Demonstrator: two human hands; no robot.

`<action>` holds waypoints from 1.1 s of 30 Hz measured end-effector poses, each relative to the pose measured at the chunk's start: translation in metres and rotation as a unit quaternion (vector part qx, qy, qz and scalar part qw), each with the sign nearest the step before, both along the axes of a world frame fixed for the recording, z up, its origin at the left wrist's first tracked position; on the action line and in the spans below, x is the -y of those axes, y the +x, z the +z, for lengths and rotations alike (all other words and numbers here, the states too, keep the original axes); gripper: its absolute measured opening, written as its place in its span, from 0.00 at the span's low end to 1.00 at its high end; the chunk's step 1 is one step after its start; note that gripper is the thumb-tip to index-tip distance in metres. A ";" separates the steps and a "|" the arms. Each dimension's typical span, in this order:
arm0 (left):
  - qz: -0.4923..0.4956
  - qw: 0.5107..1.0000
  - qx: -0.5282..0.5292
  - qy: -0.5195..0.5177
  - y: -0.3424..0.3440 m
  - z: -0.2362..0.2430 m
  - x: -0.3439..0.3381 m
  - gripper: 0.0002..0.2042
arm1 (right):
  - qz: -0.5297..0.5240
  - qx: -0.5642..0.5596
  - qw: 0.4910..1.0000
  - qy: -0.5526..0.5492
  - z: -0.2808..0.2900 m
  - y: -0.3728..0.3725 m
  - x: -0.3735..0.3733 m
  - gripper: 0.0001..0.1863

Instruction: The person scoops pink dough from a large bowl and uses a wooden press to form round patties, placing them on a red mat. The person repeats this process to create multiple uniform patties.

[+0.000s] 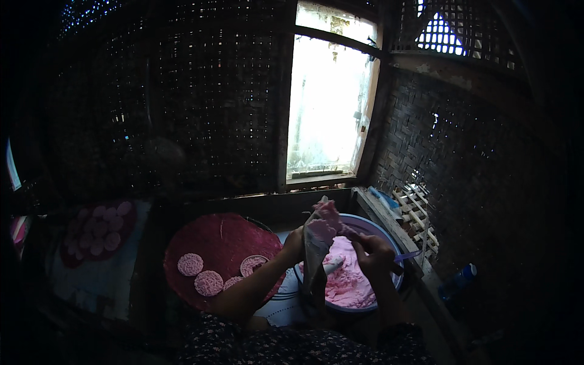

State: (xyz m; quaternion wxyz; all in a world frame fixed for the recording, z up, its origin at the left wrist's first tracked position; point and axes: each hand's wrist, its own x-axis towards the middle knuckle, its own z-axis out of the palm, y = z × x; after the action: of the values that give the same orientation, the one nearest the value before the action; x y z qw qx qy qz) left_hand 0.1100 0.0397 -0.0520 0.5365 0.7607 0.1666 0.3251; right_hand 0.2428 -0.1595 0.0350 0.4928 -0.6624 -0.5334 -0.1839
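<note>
My left hand (296, 244) grips a pale, limp bag (314, 252) held upright, its mouth filled with pink dough (328, 214). My right hand (375, 255) is closed round a dark-handled flat tool, whose far end meets the dough at the bag's mouth. Below both hands stands a round tub (394, 230) of soft pink dough (351, 277). A pale rounded utensil (334, 264) lies in it. To the left is a round red sheet (204, 238) bearing several lacy pink discs (208, 283). A ring (253, 264) at its right side is partly hidden by my left forearm.
Farther left, a second dark-red sheet (76, 255) carries several pink discs (97, 228). A wooden ledge (380, 207) runs along the woven wall on the right, with a lattice of slats (417, 213) and a blue bottle (459, 280). A bright window (331, 103) stands ahead.
</note>
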 end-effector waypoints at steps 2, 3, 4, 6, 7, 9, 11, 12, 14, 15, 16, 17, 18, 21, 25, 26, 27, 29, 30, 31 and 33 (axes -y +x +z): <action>0.024 0.989 0.037 -0.138 0.007 -0.003 -0.002 0.13 | 0.023 0.148 0.987 0.053 -0.003 0.001 -0.003 0.10; 0.043 0.983 0.029 -0.175 0.008 -0.005 -0.005 0.12 | 0.032 0.167 0.984 0.062 -0.005 -0.001 -0.001 0.09; 0.040 0.977 0.051 -0.203 0.008 -0.007 -0.009 0.11 | 0.042 0.155 0.986 0.035 -0.007 -0.004 0.003 0.09; 0.051 0.942 0.038 -0.331 0.000 -0.010 -0.016 0.11 | 0.067 0.134 0.989 -0.005 -0.009 -0.011 0.015 0.10; -0.011 0.947 0.069 -0.313 -0.011 -0.010 -0.020 0.15 | 0.139 0.044 0.989 -0.038 -0.011 -0.014 0.024 0.11; -0.135 0.909 0.188 -0.347 -0.034 -0.003 -0.025 0.18 | 0.120 -0.048 0.990 -0.065 -0.009 -0.011 0.042 0.11; -0.055 0.960 0.155 -0.229 -0.057 0.016 -0.031 0.14 | 0.017 -0.089 0.989 -0.116 -0.006 0.002 0.057 0.11; 0.078 0.996 -0.004 -0.046 -0.067 0.030 -0.037 0.12 | -0.031 -0.101 0.983 -0.152 -0.004 0.010 0.063 0.12; -0.044 0.943 0.218 -0.249 -0.092 0.047 -0.032 0.10 | -0.148 -0.014 0.922 -0.357 -0.005 0.016 0.063 0.15; -0.062 0.941 0.229 -0.240 -0.090 0.058 -0.032 0.10 | -0.104 0.071 0.924 -0.360 -0.008 0.012 0.059 0.23; -0.166 0.907 0.308 -0.236 -0.089 0.064 -0.026 0.10 | 0.050 -0.010 0.967 -0.251 -0.014 0.002 0.050 0.28; -0.240 0.869 0.353 -0.248 -0.086 0.071 -0.022 0.09 | 0.150 -0.129 0.963 -0.184 -0.021 -0.014 0.039 0.34; -0.302 0.828 0.413 -0.227 -0.081 0.075 -0.015 0.09 | 0.331 -0.365 0.850 -0.183 -0.027 -0.032 0.029 0.49; -0.350 0.807 0.440 -0.182 -0.083 0.081 0.002 0.09 | 0.632 -0.729 0.213 -0.157 -0.042 -0.092 0.005 0.61; -0.192 0.915 0.327 -0.139 -0.132 0.085 0.009 0.23 | 0.691 -0.695 0.173 -0.097 -0.017 -0.098 -0.011 0.52; -0.149 0.942 0.296 -0.045 -0.142 0.085 0.010 0.25 | 0.673 -0.679 0.286 -0.063 -0.007 -0.095 -0.016 0.47; -0.062 0.960 0.262 0.079 -0.152 0.085 0.012 0.28 | 0.586 -0.652 0.479 -0.038 0.003 -0.091 -0.018 0.43; -0.066 0.976 0.148 0.143 -0.171 0.083 0.014 0.31 | 0.591 -0.583 0.550 -0.089 0.023 -0.085 -0.028 0.41; -0.095 0.983 0.065 0.142 -0.178 0.083 0.015 0.31 | 0.580 -0.517 0.619 -0.115 0.032 -0.086 -0.031 0.44; 0.022 0.943 -0.045 0.330 -0.184 0.083 0.017 0.31 | 0.550 -0.467 0.675 -0.151 0.040 -0.089 -0.034 0.48; 0.045 0.960 -0.061 0.269 -0.191 0.085 0.018 0.30 | 0.529 -0.359 0.752 -0.161 0.053 -0.102 -0.040 0.53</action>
State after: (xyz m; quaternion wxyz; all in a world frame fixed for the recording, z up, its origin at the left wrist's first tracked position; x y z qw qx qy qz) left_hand -0.0807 0.0212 0.0327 0.2856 0.8872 0.1396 0.3345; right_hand 0.1411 -0.1196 0.0882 0.5526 -0.3617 -0.6039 0.4462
